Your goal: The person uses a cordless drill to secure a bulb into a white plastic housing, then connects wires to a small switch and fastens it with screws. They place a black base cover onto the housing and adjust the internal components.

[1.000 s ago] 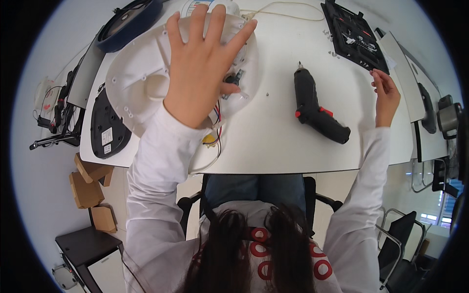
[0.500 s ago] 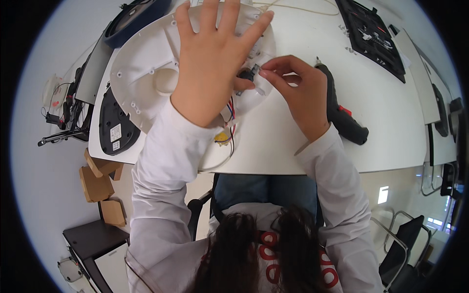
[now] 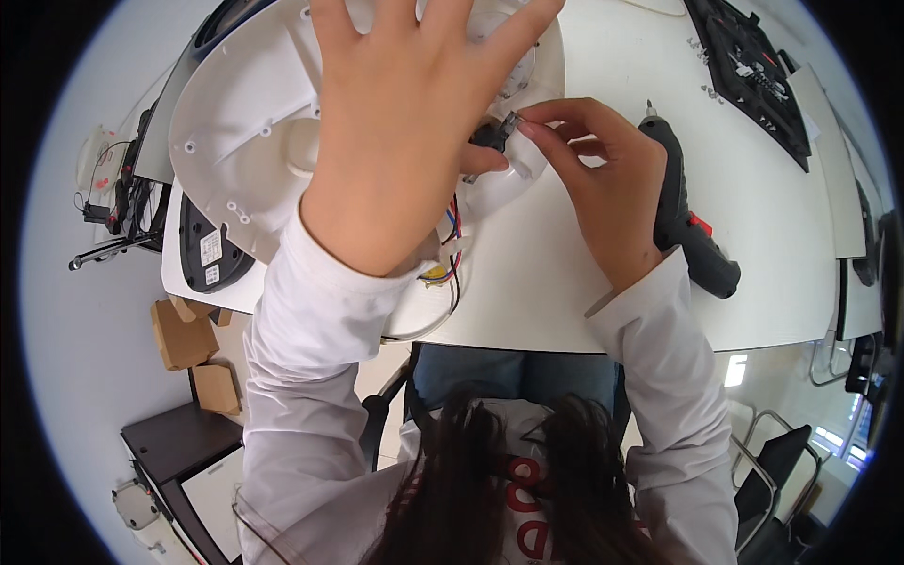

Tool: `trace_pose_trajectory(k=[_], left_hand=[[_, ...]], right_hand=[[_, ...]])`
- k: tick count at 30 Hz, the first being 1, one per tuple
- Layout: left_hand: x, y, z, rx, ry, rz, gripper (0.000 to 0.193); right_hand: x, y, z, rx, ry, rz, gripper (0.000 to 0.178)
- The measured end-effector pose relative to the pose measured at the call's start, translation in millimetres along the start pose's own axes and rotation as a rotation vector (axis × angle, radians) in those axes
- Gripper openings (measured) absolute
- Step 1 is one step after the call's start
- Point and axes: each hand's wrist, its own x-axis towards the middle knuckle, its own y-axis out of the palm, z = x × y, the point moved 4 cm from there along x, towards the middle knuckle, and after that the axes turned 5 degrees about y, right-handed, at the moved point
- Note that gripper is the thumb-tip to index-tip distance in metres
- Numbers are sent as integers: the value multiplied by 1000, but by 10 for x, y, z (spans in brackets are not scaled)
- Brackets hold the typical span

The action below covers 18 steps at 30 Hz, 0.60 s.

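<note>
A white plastic housing (image 3: 226,104) with screw posts lies on the table before me. My left hand (image 3: 391,122) is spread over it, fingers apart, its thumb against a small black part (image 3: 489,137) near the housing's right side. With thumb and index finger, my right hand (image 3: 607,174) pinches a small grey metallic piece (image 3: 511,122) at the upper end of that black part. Whether the two are joined cannot be made out. Coloured wires (image 3: 458,221) run down from the housing beside my left wrist, near a partly hidden yellow component (image 3: 435,273).
A black electric screwdriver (image 3: 674,184) with a red switch lies right of my right hand. Farther right are an open black tool case (image 3: 753,80) and loose screws (image 3: 711,94). A dark oval base (image 3: 212,247) rests at the table's left edge, with cardboard boxes (image 3: 184,334) below.
The view has shifted closer to the work, so the housing appears larger and the screwdriver farther right. Both hands keep nearly the same hold around the black part.
</note>
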Motion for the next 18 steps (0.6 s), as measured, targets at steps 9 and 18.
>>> trace_pose_trajectory(k=[9, 18], left_hand=[[-7, -19, 17, -24, 5, -26, 100], [46, -181, 23, -248, -37, 186, 97]], right_hand=[[23, 44, -74, 13, -76, -8, 9], [14, 52, -87, -24, -105, -39, 10]])
